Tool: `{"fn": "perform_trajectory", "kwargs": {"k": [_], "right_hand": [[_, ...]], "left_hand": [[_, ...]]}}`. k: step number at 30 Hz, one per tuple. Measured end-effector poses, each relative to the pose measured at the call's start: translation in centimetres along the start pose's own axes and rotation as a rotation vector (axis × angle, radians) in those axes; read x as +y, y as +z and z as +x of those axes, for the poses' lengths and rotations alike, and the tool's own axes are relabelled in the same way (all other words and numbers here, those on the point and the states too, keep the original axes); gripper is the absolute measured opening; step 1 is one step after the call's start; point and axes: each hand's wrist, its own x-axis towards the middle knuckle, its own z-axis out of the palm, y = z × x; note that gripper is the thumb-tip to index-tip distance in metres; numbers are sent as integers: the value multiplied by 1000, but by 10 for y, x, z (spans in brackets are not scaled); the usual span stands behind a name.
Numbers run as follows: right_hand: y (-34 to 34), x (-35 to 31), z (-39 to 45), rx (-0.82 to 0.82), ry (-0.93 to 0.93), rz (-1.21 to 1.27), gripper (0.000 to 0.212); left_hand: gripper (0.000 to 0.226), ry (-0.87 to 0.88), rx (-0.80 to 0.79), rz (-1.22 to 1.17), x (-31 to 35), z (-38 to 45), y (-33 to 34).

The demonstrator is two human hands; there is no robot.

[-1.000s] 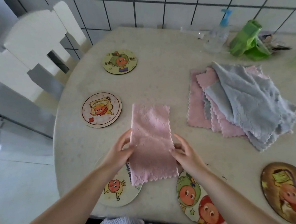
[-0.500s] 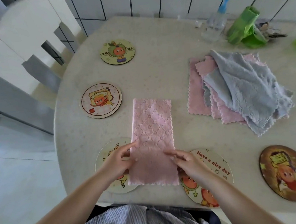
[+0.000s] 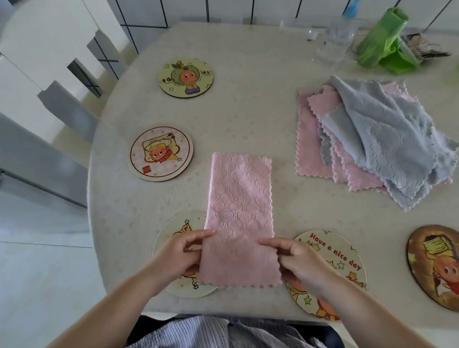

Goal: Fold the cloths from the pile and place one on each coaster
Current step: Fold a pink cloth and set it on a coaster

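Pink cloth (image 3: 241, 216), folded into a long strip, flat on the table (image 3: 246, 113) at the near edge, between two coasters. Left hand (image 3: 174, 255) pinching the strip's near left edge, over a pale coaster (image 3: 172, 232); right hand (image 3: 301, 262) pinching the near right edge, over the "Have a nice day" coaster (image 3: 342, 255). Pile of pink and grey cloths (image 3: 378, 141) well apart, to the right. Three more coasters bare: two on the left (image 3: 160, 153) (image 3: 186, 77), one dark (image 3: 449, 267) at the far right.
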Motion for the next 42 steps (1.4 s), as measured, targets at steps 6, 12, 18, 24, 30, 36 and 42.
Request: {"fn": "perform_trajectory", "kwargs": {"k": [6,12,18,24,30,36,42], "right_hand": [[1,-17,4,191,-201,-296,34],[-9,-44,29,367,-405,-351,11],[-25,-67,70,495,-353,-266,38],[-33,-69,106,532,-274,-330,36],[-29,-75,107,482,-222,-304,42],[-25,-65,99,408,-381,-521,83],[-24,-62,108,478,-601,-568,67]], "left_hand": [[58,376,207,404,1,16,-7],[32,357,177,181,42,38,-5],[19,231,253,8,65,78,-8],[14,98,273,-14,66,112,-7],[22,190,290,85,65,114,-4],[30,385,236,359,50,113,-8],[41,345,294,352,50,110,-4]]}}
